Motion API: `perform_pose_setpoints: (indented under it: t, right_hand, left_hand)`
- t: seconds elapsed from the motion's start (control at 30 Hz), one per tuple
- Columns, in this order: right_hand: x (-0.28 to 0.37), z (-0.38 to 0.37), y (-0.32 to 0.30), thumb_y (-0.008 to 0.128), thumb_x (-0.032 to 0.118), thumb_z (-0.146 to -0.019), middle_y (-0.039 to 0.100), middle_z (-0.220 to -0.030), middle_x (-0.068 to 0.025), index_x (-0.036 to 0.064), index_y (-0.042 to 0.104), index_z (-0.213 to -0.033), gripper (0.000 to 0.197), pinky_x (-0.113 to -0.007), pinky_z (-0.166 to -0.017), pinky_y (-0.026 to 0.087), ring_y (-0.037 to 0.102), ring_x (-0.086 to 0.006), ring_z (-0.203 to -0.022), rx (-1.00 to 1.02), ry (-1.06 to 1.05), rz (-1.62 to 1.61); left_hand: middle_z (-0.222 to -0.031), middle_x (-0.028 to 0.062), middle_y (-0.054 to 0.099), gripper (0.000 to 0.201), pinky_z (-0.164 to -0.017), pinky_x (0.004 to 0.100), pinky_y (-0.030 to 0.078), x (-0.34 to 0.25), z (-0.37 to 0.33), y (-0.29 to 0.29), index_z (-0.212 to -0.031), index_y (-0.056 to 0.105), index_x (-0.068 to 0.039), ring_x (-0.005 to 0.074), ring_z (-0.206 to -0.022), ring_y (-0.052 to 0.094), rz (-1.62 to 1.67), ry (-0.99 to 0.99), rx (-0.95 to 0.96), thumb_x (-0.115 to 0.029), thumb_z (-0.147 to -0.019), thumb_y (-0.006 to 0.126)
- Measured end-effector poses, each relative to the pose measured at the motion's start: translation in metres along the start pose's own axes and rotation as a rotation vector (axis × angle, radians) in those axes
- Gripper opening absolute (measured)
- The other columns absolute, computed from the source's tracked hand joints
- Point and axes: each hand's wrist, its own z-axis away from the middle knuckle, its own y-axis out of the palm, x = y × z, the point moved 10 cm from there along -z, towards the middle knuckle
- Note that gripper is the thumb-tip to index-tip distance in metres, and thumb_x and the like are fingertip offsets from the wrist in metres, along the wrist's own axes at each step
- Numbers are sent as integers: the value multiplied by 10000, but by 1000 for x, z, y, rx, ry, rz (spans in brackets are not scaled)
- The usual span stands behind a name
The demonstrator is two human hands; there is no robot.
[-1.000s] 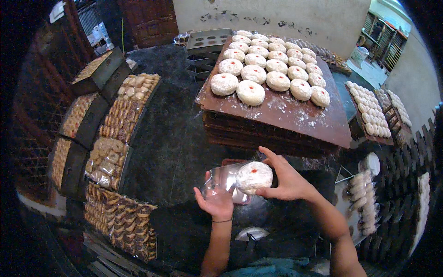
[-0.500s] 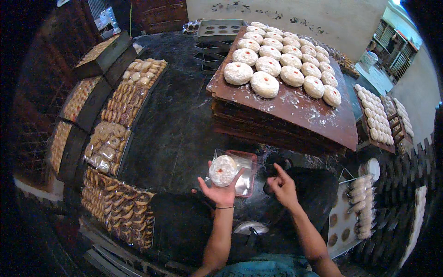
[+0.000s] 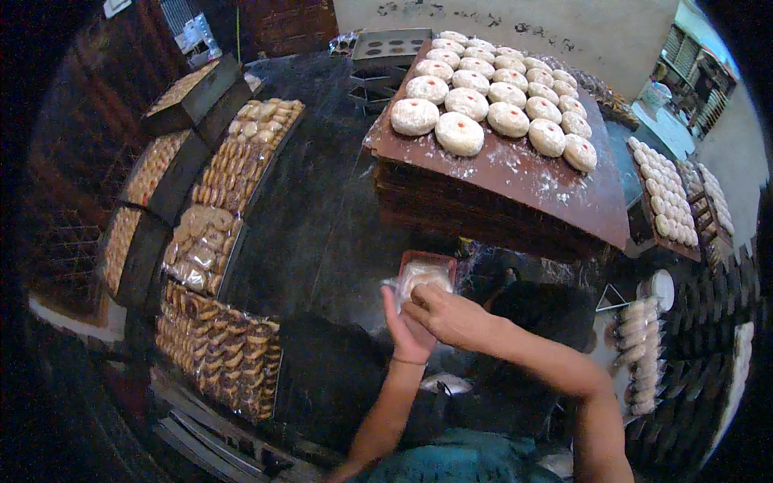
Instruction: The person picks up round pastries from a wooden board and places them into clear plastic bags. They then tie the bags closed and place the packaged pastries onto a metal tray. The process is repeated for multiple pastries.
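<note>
A white-powdered doughnut (image 3: 423, 278) in a clear bag rests against my left hand (image 3: 409, 332), its outline blurred and partly covered. My left hand supports it from below and the left side, thumb and fingers pointing up. My right hand (image 3: 452, 315) crosses over from the right, fingers bent and pressed together at the bag's near edge. Just behind both hands lies a shallow red-rimmed tray (image 3: 453, 267) with clear plastic in it. Further forward, rows of powdered doughnuts (image 3: 460, 133) with red centres stand on a brown board.
The floury brown board (image 3: 555, 197) tops a stack of boards. Trays of wrapped cookies (image 3: 221, 354) line the left side, beside dark crates (image 3: 181, 161). Bagged doughnuts (image 3: 640, 354) lie in a row at right. Another board of pale doughnuts (image 3: 664, 193) stands at far right.
My right hand has swung left onto the bagged doughnut. My left hand has moved slightly right and turned from palm up to sideways, with the doughnut now over the red-rimmed tray.
</note>
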Motion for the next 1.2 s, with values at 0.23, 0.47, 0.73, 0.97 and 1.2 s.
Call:
perform_pose_setpoints:
  t: [0.23, 0.47, 0.73, 0.97, 1.2]
  right_hand:
    - [9, 70, -105, 516, 37, -746, 513, -1150, -179, 7, 551, -1066, 323, -413, -904, 412, 510, -315, -1024, -608, 317, 57]
    - [-4, 125, 20, 518, 117, -821, 568, -960, -154, 45, 574, -1035, 233, -407, -676, 510, 592, -351, -821, 19, 514, -333]
    - [-11, 89, -15, 602, 96, -787, 571, -846, -143, 16, 596, -962, 193, -384, -648, 487, 585, -325, -751, -324, 377, -420]
    - [-34, 107, 8, 560, 144, -783, 566, -839, -167, 15, 556, -874, 158, -435, -652, 477, 587, -356, -762, 117, 268, -453]
    - [-47, 134, -63, 561, 137, -776, 531, -865, -138, 18, 550, -917, 185, -436, -618, 495, 594, -352, -729, -311, 282, -371]
  left_hand:
    - [-1332, 133, 416, 577, -942, 659, 305, -15, 1, 44, -1299, 408, -126, 320, -1224, 389, 13, 78, 100, -460, -832, 463]
    - [-1360, 126, 386, 595, -979, 657, 267, -11, 0, 47, -1320, 372, -117, 293, -1267, 345, -50, 103, 174, -418, -821, 493]
    - [-1354, 127, 399, 573, -1004, 636, 247, 20, 0, 70, -1302, 407, -95, 317, -1263, 347, -97, 60, 260, -353, -801, 511]
    - [-1358, 166, 386, 520, -1039, 622, 197, 51, -48, 37, -1291, 396, -34, 347, -1278, 316, -92, -21, 94, -253, -830, 498]
    - [-1341, 150, 403, 528, -1019, 592, 279, 65, -36, 67, -1286, 412, -83, 353, -1231, 382, -244, -113, 220, -351, -837, 486]
